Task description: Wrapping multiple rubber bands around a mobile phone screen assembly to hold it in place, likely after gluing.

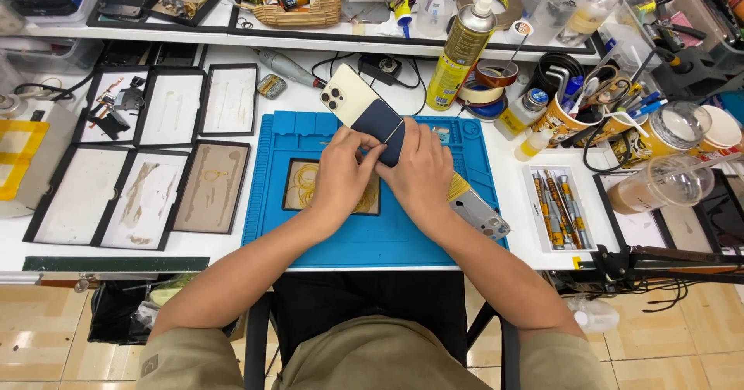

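A cream-backed smartphone (350, 96) with a three-lens camera cluster is held tilted above a blue work mat (364, 239). Its lower half is covered by a dark blue card-like sleeve (380, 123). My left hand (342, 175) and my right hand (422, 175) both grip the phone's lower end, thumbs pressed on the dark sleeve. Under the hands lies a small black tray (298, 190) with yellowish rings. A second phone (482, 213) lies face down on the mat by my right wrist.
Several flat black trays (147, 158) lie at the left. A yellow spray can (459, 57), tape rolls (484, 88), cups of tools (570, 111) and a white tray of screwdrivers (559, 208) stand at the right. A plastic cup of brown drink (659, 185) lies tipped. A cluttered shelf runs along the back.
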